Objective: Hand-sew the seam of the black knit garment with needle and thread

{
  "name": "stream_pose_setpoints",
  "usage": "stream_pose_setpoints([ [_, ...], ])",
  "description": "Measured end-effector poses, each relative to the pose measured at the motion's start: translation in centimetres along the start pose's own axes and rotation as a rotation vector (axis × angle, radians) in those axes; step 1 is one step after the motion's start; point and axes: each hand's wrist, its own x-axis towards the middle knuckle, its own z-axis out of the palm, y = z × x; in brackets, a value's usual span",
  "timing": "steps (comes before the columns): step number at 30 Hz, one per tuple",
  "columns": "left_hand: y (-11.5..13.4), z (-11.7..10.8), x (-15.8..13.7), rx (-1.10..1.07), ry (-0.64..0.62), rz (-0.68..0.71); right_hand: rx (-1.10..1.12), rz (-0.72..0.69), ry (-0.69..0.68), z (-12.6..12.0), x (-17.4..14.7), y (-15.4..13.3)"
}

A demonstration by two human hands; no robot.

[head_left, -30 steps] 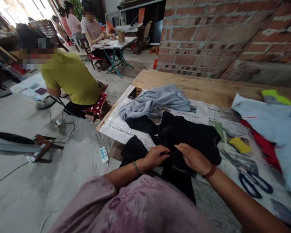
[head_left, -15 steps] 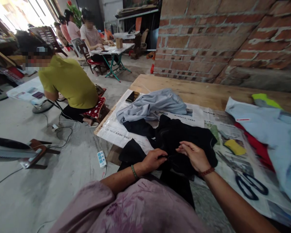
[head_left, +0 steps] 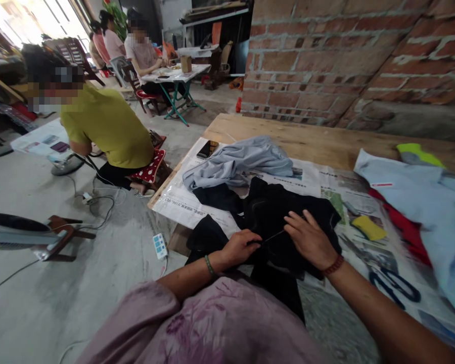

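Big picture first: a broad pale-wood table point(head_left: 326, 137), part-covered in printed newspaper sheets point(head_left: 309, 178), with crumpled black cloth point(head_left: 269, 210) bunched at its near edge.

And there's the change! The right hand point(head_left: 311, 242) has swung away rightward, its fingers, bunched half a second ago, now fanned over the cloth; whether its thumb nips anything, I can't tell. The left hand point(head_left: 237, 248) holds its spot, thumb and forefinger seemingly pinching the cloth's near side.

Smallest of all, between them: a thin pale line, thread by its look point(head_left: 275, 236), straight from left fingertips to right fingers, so the slack appears drawn out. The cloth sits beneath the right hand, right at the left fingertips.
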Motion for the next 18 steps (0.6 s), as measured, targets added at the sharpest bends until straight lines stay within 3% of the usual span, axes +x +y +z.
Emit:
stream_pose_setpoints([
  [6, -0.4, -0.4, -0.1, 0.003, 0.003, 0.002, -0.3, 0.083, 0.052, -3.1, -1.2, 5.4],
  [12, -0.8, -0.6, -0.2, -0.01, 0.012, 0.002, -0.561, 0.218, -0.021, -7.9, -3.2, 10.7],
  [18, -1.5, -1.0, -0.5, -0.001, 0.026, 0.009, -0.609, 0.348, 0.071, -10.9, -3.9, 14.8],
])
